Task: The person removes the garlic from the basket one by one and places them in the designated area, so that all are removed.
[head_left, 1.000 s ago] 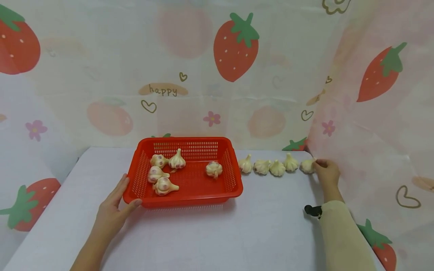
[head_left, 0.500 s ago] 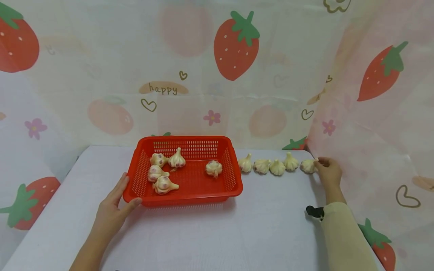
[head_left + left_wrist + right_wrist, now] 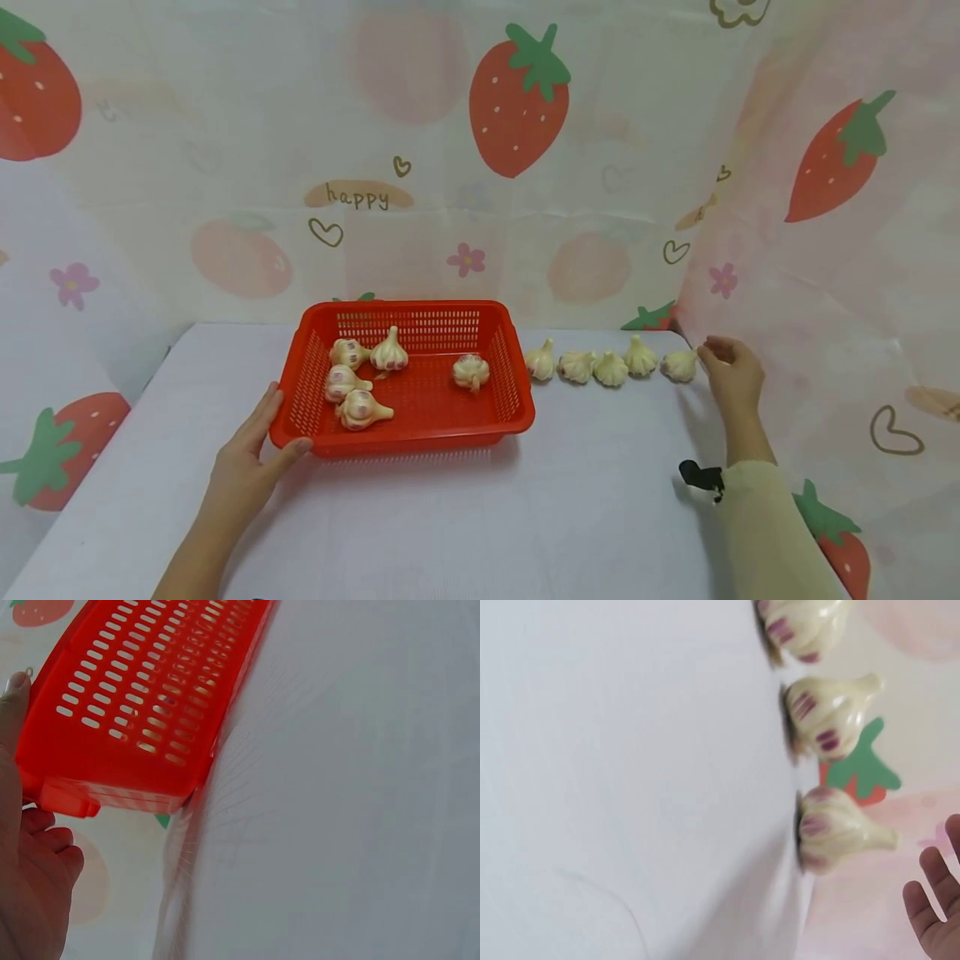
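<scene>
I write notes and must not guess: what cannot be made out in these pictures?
Left wrist view: full shapes of the cream, purple-marked garlic bulbs inside the rectangular red plastic basket, hidden by its slotted wall.
Wrist views: parts of the bare left hand and bare right hand, cut off by picture edges.
Head view: what the black object at the beige sleeve is; too small and dark.
</scene>
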Available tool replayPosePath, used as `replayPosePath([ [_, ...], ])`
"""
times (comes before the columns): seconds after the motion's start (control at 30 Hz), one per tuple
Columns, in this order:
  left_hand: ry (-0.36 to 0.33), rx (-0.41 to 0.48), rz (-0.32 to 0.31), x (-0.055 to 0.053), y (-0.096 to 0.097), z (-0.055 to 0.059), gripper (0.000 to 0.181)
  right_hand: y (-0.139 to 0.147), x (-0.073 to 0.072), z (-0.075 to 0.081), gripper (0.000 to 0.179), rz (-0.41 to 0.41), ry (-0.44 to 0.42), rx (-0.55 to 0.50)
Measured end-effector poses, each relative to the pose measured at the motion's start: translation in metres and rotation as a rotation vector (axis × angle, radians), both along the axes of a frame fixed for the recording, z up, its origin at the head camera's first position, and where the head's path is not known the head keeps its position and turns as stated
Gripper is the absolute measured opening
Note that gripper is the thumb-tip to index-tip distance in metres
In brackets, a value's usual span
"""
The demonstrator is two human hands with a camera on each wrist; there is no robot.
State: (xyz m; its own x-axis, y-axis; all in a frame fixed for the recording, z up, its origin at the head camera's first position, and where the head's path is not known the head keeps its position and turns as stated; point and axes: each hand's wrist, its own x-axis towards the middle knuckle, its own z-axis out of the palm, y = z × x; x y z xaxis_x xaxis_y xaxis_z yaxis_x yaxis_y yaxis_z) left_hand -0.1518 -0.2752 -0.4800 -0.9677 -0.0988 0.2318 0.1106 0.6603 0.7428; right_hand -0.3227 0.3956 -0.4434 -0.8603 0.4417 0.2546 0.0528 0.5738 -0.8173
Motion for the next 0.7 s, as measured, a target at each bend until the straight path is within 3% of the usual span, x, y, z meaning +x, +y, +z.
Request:
replayPosePath([
  [0.2, -0.001, 0.001, 0.000, 0.000, 0.000, -0.001, 0.088, -0.031, 0.014, 0.011, 0.034, 0.058, 0.111, -0.049],
  [0.47, -0.006, 0.003, 0.006, 0.001, 0.002, 0.000, 0.088, -0.070, 0.032, 0.029, 0.034, 0.191, 0.143, 0.010],
  [0.7, 0.003, 0.000, 0.000, 0.001, 0.001, 0.001, 0.088, -0.109, 0.049, 0.035, 0.031, 0.340, 0.186, 0.018],
])
